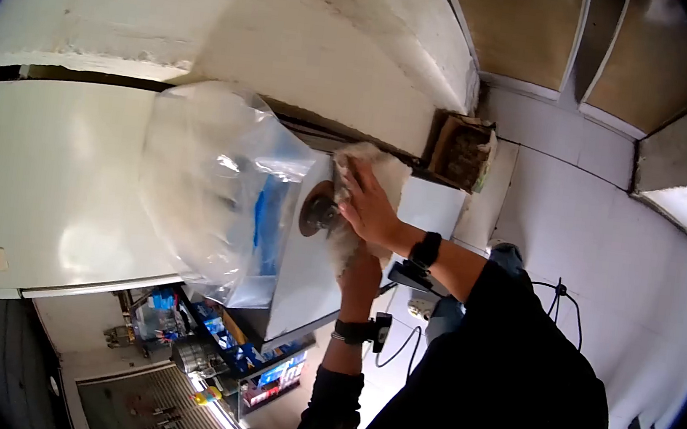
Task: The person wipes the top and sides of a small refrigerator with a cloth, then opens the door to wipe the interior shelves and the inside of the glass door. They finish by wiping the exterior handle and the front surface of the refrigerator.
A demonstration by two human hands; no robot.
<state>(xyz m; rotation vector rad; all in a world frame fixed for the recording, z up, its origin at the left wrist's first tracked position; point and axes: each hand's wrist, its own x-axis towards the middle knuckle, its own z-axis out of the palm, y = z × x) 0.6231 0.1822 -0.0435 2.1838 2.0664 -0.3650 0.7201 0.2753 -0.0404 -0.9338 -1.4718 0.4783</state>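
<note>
Together, two hands (374,208), one cloth (395,180).

You are resting your right hand (373,208) on a pale cloth (385,165) beside a brown disc (309,215), while your left hand (362,271) is showing only partly.

Your one view comes from the camera on your head, looking forward and steeply down past your black top (501,393), which fills the frame below and right of the clear plastic bag (233,181). You have your hands (374,209) in close range, just right of that bag. The wide lens curves straight edges and leaves dark corners. It also takes in the tiled floor (587,234), well right of the bag, and the pale wall (269,45) above it.
</note>
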